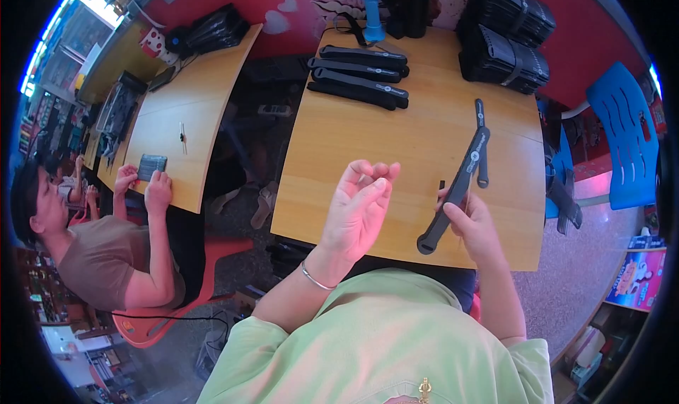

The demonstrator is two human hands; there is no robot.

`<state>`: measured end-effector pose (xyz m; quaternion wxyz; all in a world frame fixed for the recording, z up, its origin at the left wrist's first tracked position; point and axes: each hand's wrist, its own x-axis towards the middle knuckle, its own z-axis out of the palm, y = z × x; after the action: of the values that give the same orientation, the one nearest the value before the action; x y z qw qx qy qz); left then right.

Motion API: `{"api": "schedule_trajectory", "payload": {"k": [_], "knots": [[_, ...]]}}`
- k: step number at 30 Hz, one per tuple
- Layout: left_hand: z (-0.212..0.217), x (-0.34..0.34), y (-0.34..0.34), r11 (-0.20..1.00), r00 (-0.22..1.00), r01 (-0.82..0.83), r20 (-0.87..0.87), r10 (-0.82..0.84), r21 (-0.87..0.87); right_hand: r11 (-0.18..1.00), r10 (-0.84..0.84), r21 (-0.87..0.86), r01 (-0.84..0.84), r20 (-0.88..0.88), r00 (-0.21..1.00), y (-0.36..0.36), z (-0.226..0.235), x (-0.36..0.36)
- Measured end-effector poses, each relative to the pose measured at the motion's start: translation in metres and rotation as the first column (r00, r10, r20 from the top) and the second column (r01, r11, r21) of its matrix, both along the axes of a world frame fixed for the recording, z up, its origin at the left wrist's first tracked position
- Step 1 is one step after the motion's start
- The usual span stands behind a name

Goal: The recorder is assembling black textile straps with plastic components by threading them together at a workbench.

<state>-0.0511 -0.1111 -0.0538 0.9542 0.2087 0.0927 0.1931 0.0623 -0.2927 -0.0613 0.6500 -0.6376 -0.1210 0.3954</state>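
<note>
From my station I'm seeing a black strap [458,187] showing white print over a honey-brown counter [368,149]. I'm picking out a light-blue fan [371,11], pale hearts [276,22] patterning a pink-red wall [305,39], a blue chair [610,121], an orange-red chair [205,291], a pale-green shirt [403,326] and a brown shirt [106,262].

Strap [460,192] in right grip [470,216]: matt, smooth, fabric or rubber, cannot tell which. Tabletop [339,135] under grip: wood-look, smooth, faint sheen. Strap pile [361,73] beyond grip, to left: matt, soft-looking, cloth-like. Bundles [503,61] beyond grip, to right: slightly glossy. Fan [374,27] far beyond grip: smooth plastic. Chair [625,139] right of grip: smooth plastic. Bracelet [315,277] left of grip: shiny metal. Shirt [382,326] nearer than grip: matt cloth.
</note>
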Motion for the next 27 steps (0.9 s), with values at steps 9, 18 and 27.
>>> {"api": "schedule_trajectory", "payload": {"k": [9, 18, 27], "knots": [[-0.02, -0.002, 0.001, 0.986, 0.992, 0.118, -0.063, -0.111, 0.117, 0.999, -0.008, 0.054, 0.007, 0.024, 1.0, 0.012, 0.006, -0.007], [-0.027, -0.015, -0.016, 0.711, 0.755, 0.656, -0.226, -0.616, 0.254, 0.988, 0.107, 0.106, -0.114, 0.064, 0.992, 0.028, 0.025, -0.005], [-0.048, -0.018, -0.015, 0.92, 0.922, 0.388, -0.022, -0.387, 0.059, 0.995, 0.047, 0.06, -0.085, 0.469, 0.882, 0.021, 0.01, -0.003]]}}
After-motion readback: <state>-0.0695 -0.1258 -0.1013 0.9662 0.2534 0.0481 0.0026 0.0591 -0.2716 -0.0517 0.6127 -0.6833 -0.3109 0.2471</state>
